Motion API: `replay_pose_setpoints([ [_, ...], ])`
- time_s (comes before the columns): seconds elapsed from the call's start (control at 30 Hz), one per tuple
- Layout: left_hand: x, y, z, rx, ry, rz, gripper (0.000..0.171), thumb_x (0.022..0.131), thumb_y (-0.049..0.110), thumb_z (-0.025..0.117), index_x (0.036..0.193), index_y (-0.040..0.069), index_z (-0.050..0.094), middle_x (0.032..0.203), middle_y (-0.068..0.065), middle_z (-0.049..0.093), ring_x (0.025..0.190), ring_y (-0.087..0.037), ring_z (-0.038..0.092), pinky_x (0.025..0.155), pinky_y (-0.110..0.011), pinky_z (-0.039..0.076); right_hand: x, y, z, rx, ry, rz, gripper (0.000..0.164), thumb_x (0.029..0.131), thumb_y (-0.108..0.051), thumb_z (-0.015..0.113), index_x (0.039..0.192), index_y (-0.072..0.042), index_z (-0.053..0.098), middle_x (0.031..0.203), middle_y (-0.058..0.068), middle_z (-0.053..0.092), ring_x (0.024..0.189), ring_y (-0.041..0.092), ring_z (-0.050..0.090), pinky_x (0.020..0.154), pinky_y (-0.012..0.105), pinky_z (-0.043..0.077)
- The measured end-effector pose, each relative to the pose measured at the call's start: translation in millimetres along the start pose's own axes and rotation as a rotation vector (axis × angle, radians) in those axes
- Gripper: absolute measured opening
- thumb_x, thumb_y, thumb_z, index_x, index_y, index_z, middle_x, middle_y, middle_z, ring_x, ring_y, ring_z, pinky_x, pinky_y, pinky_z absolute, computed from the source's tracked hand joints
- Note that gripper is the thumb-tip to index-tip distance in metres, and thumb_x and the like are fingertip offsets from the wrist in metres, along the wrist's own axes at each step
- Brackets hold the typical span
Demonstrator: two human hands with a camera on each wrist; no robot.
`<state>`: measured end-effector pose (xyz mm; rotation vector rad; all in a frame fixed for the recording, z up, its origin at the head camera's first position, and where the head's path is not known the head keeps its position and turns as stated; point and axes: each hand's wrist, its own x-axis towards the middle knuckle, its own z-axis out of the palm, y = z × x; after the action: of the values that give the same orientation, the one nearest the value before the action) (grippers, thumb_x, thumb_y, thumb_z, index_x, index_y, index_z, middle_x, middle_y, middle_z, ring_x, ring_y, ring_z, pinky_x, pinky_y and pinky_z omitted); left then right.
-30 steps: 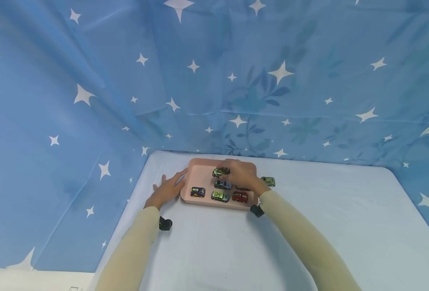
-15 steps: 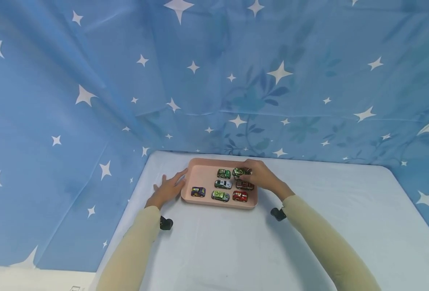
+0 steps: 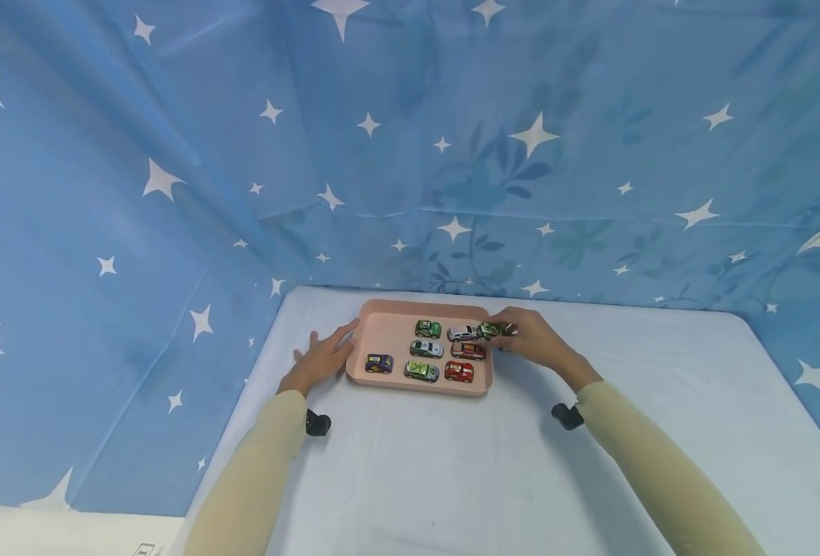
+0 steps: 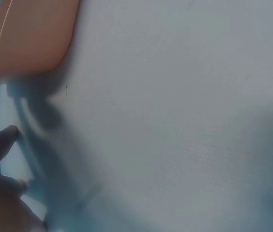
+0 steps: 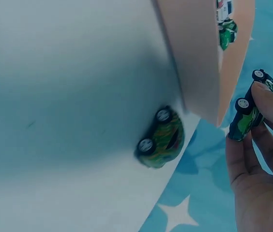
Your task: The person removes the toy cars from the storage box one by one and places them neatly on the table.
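Your two cream sleeves (image 3: 660, 463) come in over the white table (image 3: 417, 471). Your left hand (image 3: 320, 364), fingers spread, touches the left end of the pink tray (image 3: 417, 389). In the tray's near row sit a purple car (image 3: 378, 364), a lime car (image 3: 421, 372) and a red car (image 3: 459, 372); behind them, a silver car (image 3: 427, 349) and a brown car (image 3: 469, 351). Your right hand (image 3: 538, 337) pinches a dark green car (image 5: 244, 123) between thumb and fingers, raised near the tray's right rim. A camouflage car (image 5: 163, 137) stands on the table beside that end. The tray's back row has a green car (image 3: 428, 330) and a white car (image 3: 462, 333). Beyond hangs a starry blue curtain (image 3: 396, 170).
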<state>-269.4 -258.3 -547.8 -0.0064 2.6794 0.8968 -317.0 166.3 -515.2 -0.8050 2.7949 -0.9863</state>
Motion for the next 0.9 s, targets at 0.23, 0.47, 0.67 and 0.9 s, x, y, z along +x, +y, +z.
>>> replay_pose_setpoints([
  [0.23,-0.1,0.3,0.8,-0.018,-0.003,0.007,0.058,0.116,0.048,0.037,0.172,0.037,0.026,0.175,-0.008,0.028,0.158,-0.054,-0.014,0.113,-0.082,-0.015,-15.8,14.2,-7.1,-0.009,0.008,0.018,0.034,0.096,-0.003,0.08,0.129,0.002,0.074,0.117,0.014,0.075,0.108,0.033,0.07,0.093,0.055,0.059],
  [0.47,1.4,0.7,-1.0,-0.026,-0.004,0.009,0.058,0.116,0.048,0.038,0.172,0.038,0.026,0.175,-0.007,0.029,0.158,-0.053,-0.015,0.114,-0.082,-0.015,-29.1,30.1,-10.5,-0.03,0.021,0.02,0.034,0.095,-0.001,0.08,0.128,0.004,0.074,0.119,0.017,0.075,0.109,0.036,0.071,0.094,0.057,0.058],
  [0.67,-0.3,2.3,-3.9,-0.026,-0.003,0.008,0.057,0.116,0.047,0.04,0.171,0.037,0.028,0.175,-0.009,0.029,0.158,-0.054,-0.013,0.114,-0.081,-0.015,-38.6,39.3,-7.3,-0.036,0.018,0.033,0.034,0.094,-0.001,0.08,0.127,0.004,0.075,0.119,0.017,0.075,0.109,0.037,0.071,0.094,0.058,0.058],
  [0.9,0.7,0.6,-3.0,-0.015,-0.005,0.009,0.057,0.116,0.047,0.038,0.172,0.036,0.027,0.174,-0.01,0.029,0.158,-0.055,-0.013,0.113,-0.082,-0.015,-44.1,38.3,-2.4,-0.019,0.008,0.068,0.037,0.093,-0.001,0.081,0.129,0.005,0.074,0.12,0.02,0.075,0.11,0.04,0.07,0.096,0.061,0.056],
])
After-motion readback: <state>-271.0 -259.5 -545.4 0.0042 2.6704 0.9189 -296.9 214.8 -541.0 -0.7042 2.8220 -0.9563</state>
